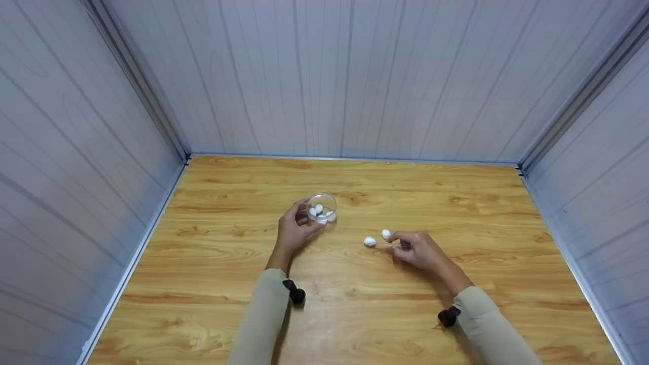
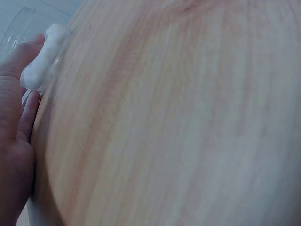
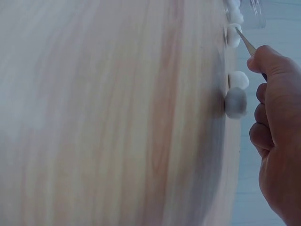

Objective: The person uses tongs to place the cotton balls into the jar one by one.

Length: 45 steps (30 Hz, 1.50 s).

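Note:
My left hand [image 1: 295, 230] grips a small clear round jar [image 1: 327, 199] on the table, fingers and thumb around its side. White cotton balls [image 1: 319, 208] lie inside it; in the left wrist view they show [image 2: 43, 56] behind the thumb. To the right, my right hand [image 1: 420, 250] holds thin metal tweezers [image 3: 247, 43]. Their tips are at a cotton ball [image 1: 369, 242] low over or on the table; I cannot tell which. Another cotton ball [image 1: 386, 234] is beside my right index finger. The right wrist view shows two cotton balls [image 3: 239, 80] near the curled fingers.
The wood-grain tabletop [image 1: 355, 314] is bounded by pale panel walls at the back [image 1: 324, 81], left [image 1: 66, 152] and right [image 1: 598, 167]. Metal strips run along its edges. A dark device [image 1: 297, 296] sits at each wrist over the light sleeves.

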Each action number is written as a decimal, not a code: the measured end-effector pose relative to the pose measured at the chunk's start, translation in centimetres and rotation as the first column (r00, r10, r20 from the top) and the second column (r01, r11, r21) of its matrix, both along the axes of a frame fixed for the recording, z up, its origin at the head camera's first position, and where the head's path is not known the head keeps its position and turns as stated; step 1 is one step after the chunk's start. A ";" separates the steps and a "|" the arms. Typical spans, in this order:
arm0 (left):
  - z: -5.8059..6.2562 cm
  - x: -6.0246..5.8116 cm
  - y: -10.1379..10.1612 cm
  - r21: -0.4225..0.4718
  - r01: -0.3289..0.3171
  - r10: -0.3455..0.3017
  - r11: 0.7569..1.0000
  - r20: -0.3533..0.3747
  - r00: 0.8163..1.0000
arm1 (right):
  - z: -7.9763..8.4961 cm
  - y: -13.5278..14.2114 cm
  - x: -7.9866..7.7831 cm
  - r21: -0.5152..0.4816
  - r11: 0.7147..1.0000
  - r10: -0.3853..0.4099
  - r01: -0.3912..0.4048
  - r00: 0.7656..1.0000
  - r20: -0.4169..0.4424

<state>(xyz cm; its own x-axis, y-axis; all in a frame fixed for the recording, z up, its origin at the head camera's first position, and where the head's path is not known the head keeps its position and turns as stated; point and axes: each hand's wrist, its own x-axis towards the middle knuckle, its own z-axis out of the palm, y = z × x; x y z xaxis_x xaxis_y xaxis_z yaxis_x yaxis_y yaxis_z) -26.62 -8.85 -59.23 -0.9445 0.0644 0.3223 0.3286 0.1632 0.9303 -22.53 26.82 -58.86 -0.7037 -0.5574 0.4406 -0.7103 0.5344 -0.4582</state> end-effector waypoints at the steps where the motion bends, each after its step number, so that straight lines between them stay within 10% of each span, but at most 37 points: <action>1: 0.0 0.0 0.0 0.001 0.001 -0.001 1.000 -0.005 1.000 | 0.1 0.0 0.0 -0.001 1.000 -0.005 0.005 1.000 0.001; 45: 0.1 -0.1 0.1 0.001 -0.007 0.007 1.000 0.002 1.000 | 3.8 0.3 -1.6 -0.095 0.992 -0.082 0.087 0.995 0.055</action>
